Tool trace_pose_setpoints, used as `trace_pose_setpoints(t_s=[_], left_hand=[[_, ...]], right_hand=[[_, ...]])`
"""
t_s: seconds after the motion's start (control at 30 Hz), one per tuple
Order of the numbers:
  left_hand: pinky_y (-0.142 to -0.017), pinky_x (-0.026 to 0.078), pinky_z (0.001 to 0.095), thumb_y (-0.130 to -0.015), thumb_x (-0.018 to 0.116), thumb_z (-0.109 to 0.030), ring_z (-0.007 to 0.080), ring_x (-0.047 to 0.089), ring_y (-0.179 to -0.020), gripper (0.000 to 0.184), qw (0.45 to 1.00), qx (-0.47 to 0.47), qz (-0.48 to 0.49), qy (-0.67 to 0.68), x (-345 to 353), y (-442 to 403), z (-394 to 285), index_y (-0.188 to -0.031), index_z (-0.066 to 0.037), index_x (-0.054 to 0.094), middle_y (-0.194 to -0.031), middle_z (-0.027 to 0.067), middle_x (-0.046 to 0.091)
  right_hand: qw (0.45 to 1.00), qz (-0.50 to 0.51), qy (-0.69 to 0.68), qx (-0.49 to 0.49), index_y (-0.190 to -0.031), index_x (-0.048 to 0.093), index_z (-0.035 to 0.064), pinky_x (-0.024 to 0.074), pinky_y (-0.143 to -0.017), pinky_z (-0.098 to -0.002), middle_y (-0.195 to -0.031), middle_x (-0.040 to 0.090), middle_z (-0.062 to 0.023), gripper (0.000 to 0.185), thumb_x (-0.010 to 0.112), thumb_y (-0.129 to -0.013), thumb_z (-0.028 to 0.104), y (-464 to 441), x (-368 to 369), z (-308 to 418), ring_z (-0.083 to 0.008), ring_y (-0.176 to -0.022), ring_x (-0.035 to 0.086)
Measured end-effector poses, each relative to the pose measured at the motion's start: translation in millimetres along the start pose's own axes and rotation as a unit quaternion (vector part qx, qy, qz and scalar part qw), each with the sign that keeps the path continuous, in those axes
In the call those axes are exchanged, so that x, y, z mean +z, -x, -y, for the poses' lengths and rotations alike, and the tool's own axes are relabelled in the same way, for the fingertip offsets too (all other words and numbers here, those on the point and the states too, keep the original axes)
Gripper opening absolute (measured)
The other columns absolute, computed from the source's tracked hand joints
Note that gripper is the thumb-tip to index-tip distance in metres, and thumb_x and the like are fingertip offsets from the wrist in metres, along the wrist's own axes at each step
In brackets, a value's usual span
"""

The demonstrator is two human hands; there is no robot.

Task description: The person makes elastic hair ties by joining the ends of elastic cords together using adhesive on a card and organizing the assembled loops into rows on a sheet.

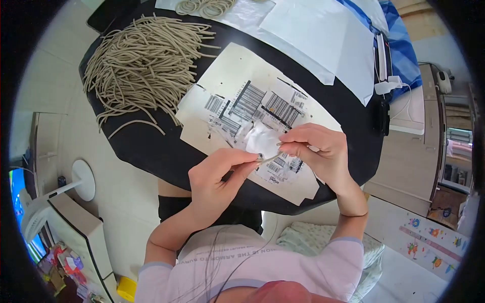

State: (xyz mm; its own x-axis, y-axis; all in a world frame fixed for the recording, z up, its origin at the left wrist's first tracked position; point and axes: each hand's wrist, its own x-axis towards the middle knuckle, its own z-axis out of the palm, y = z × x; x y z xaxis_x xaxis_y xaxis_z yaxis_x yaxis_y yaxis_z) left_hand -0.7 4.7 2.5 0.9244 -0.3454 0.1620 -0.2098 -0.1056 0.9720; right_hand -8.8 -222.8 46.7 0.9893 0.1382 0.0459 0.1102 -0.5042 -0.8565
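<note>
My left hand (217,174) pinches one end of a short beige cord (270,159) between thumb and forefinger. At its other end the cord is pinched by my right hand (323,151). The fingertips hide both cord ends, and I cannot tell whether they meet. Both hands are over a cream cardboard sheet (227,70) with barcode labels (247,101) stuck on it. Just behind the fingers, a glossy white patch (262,137) lies on the sheet; what it is I cannot make out.
A large heap of loose beige cords (146,65) covers the left of the black table (146,146). Coiled cord rings (212,7) lie at the back. White plastic sheets (313,38) spread across the back right, near a white plug with cable (389,86).
</note>
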Motion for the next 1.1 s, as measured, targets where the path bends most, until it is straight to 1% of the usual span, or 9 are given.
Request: trace_pose_setpoints(t_s=[0.1, 0.2, 0.3, 0.4, 0.5, 0.7, 1.1], left_hand=[[-0.069, 0.053, 0.0234, -0.081, 0.073, 0.006, 0.0124, 0.066, -0.08, 0.019, 1.0, 0.01, 0.002, -0.001, -0.3, -0.3, 3.2, -0.098, 0.0, 0.07, -0.092, 0.0089, 0.07], [-0.061, 0.049, 0.0259, -0.08, 0.074, 0.002, 0.0176, 0.065, -0.07, 0.017, 0.999, 0.027, -0.022, 0.002, 2.6, -2.4, 2.2, -0.096, -0.003, 0.071, -0.086, 0.0093, 0.069], [-0.061, 0.05, 0.0263, -0.08, 0.074, 0.002, 0.0188, 0.066, -0.071, 0.018, 1.0, 0.007, -0.007, -0.007, -0.5, -3.4, -2.4, -0.097, -0.003, 0.071, -0.087, 0.0102, 0.069], [-0.062, 0.051, 0.027, -0.08, 0.074, 0.003, 0.0195, 0.066, -0.071, 0.019, 1.0, 0.019, -0.011, 0.0, 1.0, -2.2, 1.2, -0.097, -0.003, 0.07, -0.088, 0.0104, 0.069], [-0.061, 0.052, 0.0273, -0.08, 0.074, 0.003, 0.0193, 0.065, -0.07, 0.019, 0.998, 0.057, -0.015, -0.009, 1.0, -4.5, 3.2, -0.097, -0.003, 0.07, -0.088, 0.0101, 0.069], [-0.056, 0.051, 0.0255, -0.079, 0.074, 0.003, 0.0178, 0.065, -0.067, 0.019, 0.998, 0.059, -0.002, -0.016, 1.1, -4.2, 4.2, -0.096, -0.004, 0.07, -0.089, 0.0098, 0.069], [-0.057, 0.052, 0.0263, -0.078, 0.075, 0.002, 0.0189, 0.066, -0.066, 0.018, 0.998, 0.061, -0.004, -0.016, 2.1, -4.9, 4.7, -0.094, -0.003, 0.068, -0.086, 0.0086, 0.068]], right_hand=[[0.999, -0.003, 0.033, -0.033, -0.095, 0.071, 0.0023, 0.0525, -0.061, -0.0271, -0.088, 0.069, -0.0091, 0.015, 0.075, -0.08, 0.002, -1.8, 2.1, -0.1, -0.0186, -0.071, 0.066], [0.994, 0.006, 0.086, -0.066, -0.094, 0.07, 0.002, 0.0528, -0.061, -0.0277, -0.089, 0.068, -0.0088, 0.015, 0.074, -0.08, 0.001, -3.5, 3.9, 3.2, -0.0202, -0.072, 0.066], [0.99, 0.016, 0.125, -0.068, -0.093, 0.068, 0.0017, 0.0534, -0.062, -0.03, -0.089, 0.066, -0.0089, 0.015, 0.074, -0.079, 0.0, -2.8, 6.6, 4.2, -0.0221, -0.072, 0.066], [0.985, 0.018, 0.147, -0.09, -0.092, 0.066, 0.0018, 0.0538, -0.061, -0.0325, -0.087, 0.065, -0.0095, 0.015, 0.073, -0.079, 0.0, -0.8, 11.4, 0.9, -0.0244, -0.072, 0.066], [0.979, 0.022, 0.178, -0.095, -0.093, 0.065, 0.0026, 0.0538, -0.062, -0.0338, -0.088, 0.065, -0.0098, 0.017, 0.074, -0.078, 0.0, -0.7, 12.9, 2.5, -0.0261, -0.074, 0.065], [0.974, 0.026, 0.2, -0.101, -0.093, 0.064, 0.0038, 0.054, -0.064, -0.0351, -0.087, 0.063, -0.0092, 0.019, 0.073, -0.077, 0.001, -2.2, 15.5, -1.0, -0.0269, -0.077, 0.064], [0.967, 0.037, 0.225, -0.112, -0.092, 0.063, 0.0037, 0.0539, -0.063, -0.0357, -0.087, 0.063, -0.0095, 0.018, 0.073, -0.077, 0.001, -3.6, 16.8, -0.6, -0.0274, -0.077, 0.064]])
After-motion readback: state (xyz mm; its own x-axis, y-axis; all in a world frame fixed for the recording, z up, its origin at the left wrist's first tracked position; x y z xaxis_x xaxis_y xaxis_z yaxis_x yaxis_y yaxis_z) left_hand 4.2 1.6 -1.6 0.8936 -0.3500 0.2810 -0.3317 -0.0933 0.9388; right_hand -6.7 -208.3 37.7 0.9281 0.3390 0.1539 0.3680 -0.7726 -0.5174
